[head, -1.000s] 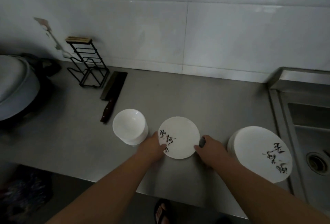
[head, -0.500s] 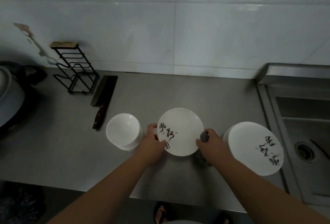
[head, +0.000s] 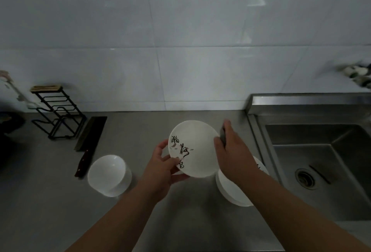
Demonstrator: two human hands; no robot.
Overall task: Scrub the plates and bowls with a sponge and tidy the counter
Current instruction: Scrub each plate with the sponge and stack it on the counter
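Since 0.5 s ago the plate point(head: 195, 147) has come up off the counter point(head: 50, 201) and now tilts its face twd the camera. The view has swung up too, so more wall tile shows.

The left hand point(head: 160, 169) grips the plate at its lower-left rim: thumb on the face, right by the writing, fingers curled under the back. The right hand point(head: 232, 157) is closed round a dark sponge point(head: 222, 135) and presses it vs the plate's right rim. Only a sliver of the sponge shows past the knuckles.

Writing: black brush characters run diagonally down the plate's left half, w/ small grey strokes beside them. They look like Chinese calligraphy, too blurred to read for sure. No brand visible.

The plate stack point(head: 228, 189) sits on the counter under the right forearm, just beside the sink point(head: 321, 151). A bit of the same black lettering peeks out at the forearm's edge. The bowls point(head: 109, 174), white and stacked, stand to the left of the left hand, apart from it.

Further back-left a cleaver point(head: 88, 141) lies flat, dark-red handle twd the bowls, blade next to a black wire rack point(head: 58, 115) at the wall. The drain point(head: 305, 178) shows in the sink's floor.
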